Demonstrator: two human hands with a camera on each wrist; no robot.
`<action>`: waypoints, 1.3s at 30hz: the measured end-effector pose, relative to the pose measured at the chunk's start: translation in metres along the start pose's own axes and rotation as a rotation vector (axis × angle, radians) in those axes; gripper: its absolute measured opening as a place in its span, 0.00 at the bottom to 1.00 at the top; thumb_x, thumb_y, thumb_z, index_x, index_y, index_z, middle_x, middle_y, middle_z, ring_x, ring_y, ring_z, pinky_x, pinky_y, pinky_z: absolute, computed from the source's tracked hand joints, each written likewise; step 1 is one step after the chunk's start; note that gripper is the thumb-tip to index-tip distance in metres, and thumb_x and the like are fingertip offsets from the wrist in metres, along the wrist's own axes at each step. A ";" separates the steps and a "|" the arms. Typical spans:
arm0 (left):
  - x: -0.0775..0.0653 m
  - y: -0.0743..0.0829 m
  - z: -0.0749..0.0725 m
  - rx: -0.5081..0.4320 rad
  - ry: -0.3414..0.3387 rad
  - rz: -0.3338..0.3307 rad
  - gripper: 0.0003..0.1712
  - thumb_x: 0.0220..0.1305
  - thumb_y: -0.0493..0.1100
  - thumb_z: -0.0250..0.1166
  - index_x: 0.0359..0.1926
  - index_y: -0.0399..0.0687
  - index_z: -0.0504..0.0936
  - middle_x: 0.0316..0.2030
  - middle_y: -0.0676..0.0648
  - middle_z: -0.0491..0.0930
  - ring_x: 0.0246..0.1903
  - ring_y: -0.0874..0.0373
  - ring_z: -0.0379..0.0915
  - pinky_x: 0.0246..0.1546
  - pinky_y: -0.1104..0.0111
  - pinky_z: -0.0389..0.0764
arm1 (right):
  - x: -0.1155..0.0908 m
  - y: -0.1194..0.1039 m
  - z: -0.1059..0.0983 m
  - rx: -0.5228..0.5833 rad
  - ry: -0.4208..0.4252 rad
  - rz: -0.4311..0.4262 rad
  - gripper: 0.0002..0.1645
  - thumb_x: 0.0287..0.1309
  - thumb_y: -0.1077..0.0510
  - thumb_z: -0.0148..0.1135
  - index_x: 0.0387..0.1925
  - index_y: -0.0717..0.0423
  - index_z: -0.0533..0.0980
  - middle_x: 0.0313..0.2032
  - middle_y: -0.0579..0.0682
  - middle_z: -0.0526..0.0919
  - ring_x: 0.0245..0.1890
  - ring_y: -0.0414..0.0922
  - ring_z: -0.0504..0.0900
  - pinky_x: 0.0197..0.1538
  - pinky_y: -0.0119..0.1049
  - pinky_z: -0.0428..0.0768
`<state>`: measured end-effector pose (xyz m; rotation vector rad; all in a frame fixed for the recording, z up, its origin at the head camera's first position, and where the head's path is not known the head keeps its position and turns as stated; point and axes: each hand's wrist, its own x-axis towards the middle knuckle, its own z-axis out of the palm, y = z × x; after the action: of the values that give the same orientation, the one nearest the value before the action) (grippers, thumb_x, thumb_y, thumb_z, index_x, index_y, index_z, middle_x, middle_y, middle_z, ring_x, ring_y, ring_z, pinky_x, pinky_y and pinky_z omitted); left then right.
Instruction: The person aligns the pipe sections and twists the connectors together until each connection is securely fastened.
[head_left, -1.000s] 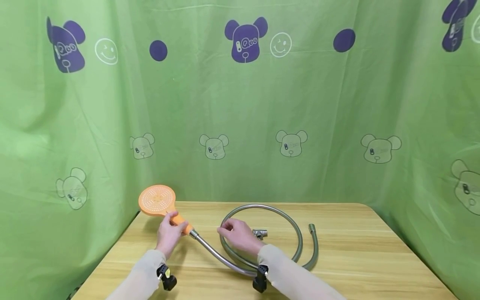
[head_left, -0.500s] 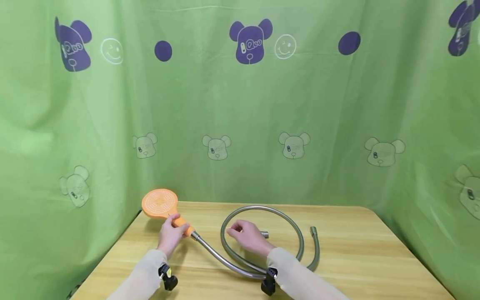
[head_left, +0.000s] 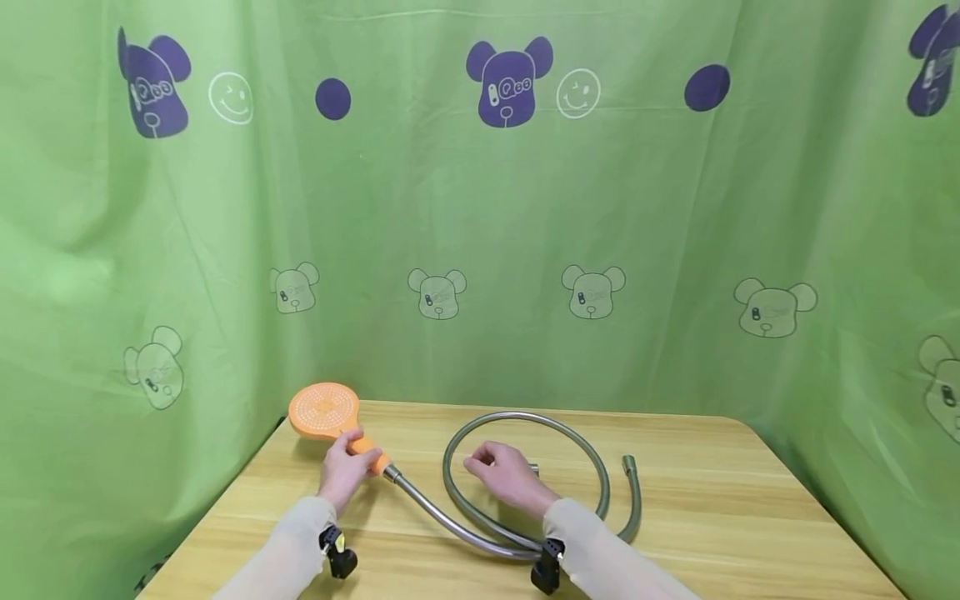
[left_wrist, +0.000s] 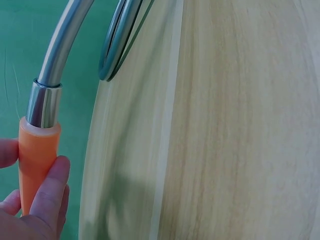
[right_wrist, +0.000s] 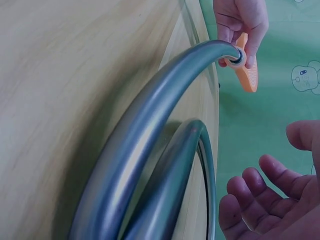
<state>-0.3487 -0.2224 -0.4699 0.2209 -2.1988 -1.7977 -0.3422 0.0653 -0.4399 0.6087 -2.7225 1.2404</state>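
My left hand (head_left: pixel 343 473) grips the handle of an orange shower head (head_left: pixel 324 410), thumb on one side and fingers on the other. Its round spray face, dotted with holes, points upward at the table's back left. In the left wrist view, a chrome hose nut (left_wrist: pixel 44 105) joins the orange handle (left_wrist: pixel 37 155) to the metal shower hose. The shower hose (head_left: pixel 442 517) loops across the middle of the table. Over that loop hovers my right hand (head_left: pixel 512 479), fingers loosely bent and holding nothing, as the right wrist view confirms. Behind it, a chrome fitting (head_left: pixel 534 469) is mostly hidden.
The hose's loose end, with its end nut (head_left: pixel 628 463), lies to the right of the loop. A wooden table (head_left: pixel 735 500) carries everything. Green printed curtains (head_left: pixel 510 208) close off the back and both sides.
My right hand has drifted right, away from the shower head, and covers more of the chrome fitting. The left hand keeps its grip on the handle. The head view has shifted slightly.
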 end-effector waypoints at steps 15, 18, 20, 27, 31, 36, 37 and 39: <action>0.004 -0.003 0.002 -0.025 -0.027 -0.034 0.36 0.63 0.31 0.65 0.70 0.29 0.63 0.60 0.25 0.68 0.39 0.51 0.81 0.38 0.67 0.87 | -0.002 0.010 -0.009 0.011 0.002 0.003 0.14 0.66 0.47 0.62 0.38 0.54 0.80 0.35 0.46 0.81 0.34 0.41 0.76 0.38 0.36 0.77; 0.004 -0.004 0.002 -0.029 -0.034 -0.035 0.37 0.63 0.31 0.65 0.70 0.28 0.62 0.60 0.24 0.68 0.37 0.53 0.81 0.38 0.67 0.87 | -0.002 0.012 -0.011 0.012 0.005 0.001 0.14 0.66 0.47 0.62 0.39 0.54 0.80 0.35 0.46 0.81 0.35 0.41 0.76 0.39 0.37 0.77; 0.004 -0.005 0.002 -0.029 -0.035 -0.036 0.37 0.62 0.32 0.65 0.70 0.27 0.62 0.59 0.24 0.68 0.35 0.54 0.81 0.37 0.67 0.87 | -0.003 0.013 -0.012 0.017 0.002 0.005 0.14 0.66 0.47 0.62 0.39 0.54 0.80 0.35 0.46 0.81 0.35 0.42 0.76 0.39 0.38 0.78; 0.002 -0.009 0.002 -0.021 -0.036 -0.040 0.38 0.61 0.32 0.67 0.69 0.25 0.62 0.59 0.21 0.67 0.33 0.55 0.81 0.36 0.65 0.88 | -0.006 0.016 -0.013 0.022 -0.002 0.008 0.15 0.66 0.46 0.62 0.39 0.55 0.80 0.35 0.47 0.81 0.34 0.42 0.76 0.38 0.38 0.77; 0.001 -0.010 0.003 -0.021 -0.039 -0.053 0.38 0.61 0.32 0.67 0.69 0.25 0.62 0.59 0.21 0.67 0.33 0.55 0.81 0.37 0.65 0.88 | -0.007 0.017 -0.015 0.010 0.011 0.016 0.14 0.66 0.47 0.62 0.39 0.54 0.80 0.35 0.47 0.81 0.34 0.42 0.76 0.38 0.38 0.77; 0.001 -0.009 0.004 0.000 -0.029 -0.073 0.37 0.60 0.32 0.67 0.68 0.26 0.64 0.59 0.21 0.68 0.31 0.55 0.81 0.35 0.65 0.88 | -0.008 0.017 -0.019 0.010 0.024 0.015 0.13 0.66 0.48 0.62 0.38 0.54 0.80 0.35 0.47 0.82 0.35 0.42 0.76 0.39 0.38 0.77; 0.001 -0.009 0.004 0.002 -0.028 -0.078 0.37 0.60 0.32 0.67 0.68 0.26 0.64 0.59 0.21 0.68 0.31 0.54 0.81 0.35 0.65 0.88 | -0.008 0.017 -0.019 0.010 0.025 0.014 0.13 0.65 0.48 0.63 0.38 0.55 0.80 0.35 0.47 0.82 0.35 0.42 0.76 0.39 0.38 0.77; 0.001 -0.010 0.004 0.008 -0.024 -0.085 0.37 0.60 0.32 0.66 0.68 0.26 0.64 0.58 0.20 0.68 0.32 0.53 0.81 0.35 0.65 0.88 | -0.009 0.017 -0.020 0.013 0.024 0.017 0.13 0.65 0.48 0.63 0.38 0.54 0.80 0.35 0.47 0.82 0.35 0.42 0.76 0.39 0.38 0.77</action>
<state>-0.3517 -0.2209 -0.4802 0.3002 -2.2451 -1.8451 -0.3427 0.0932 -0.4405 0.5689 -2.7076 1.2618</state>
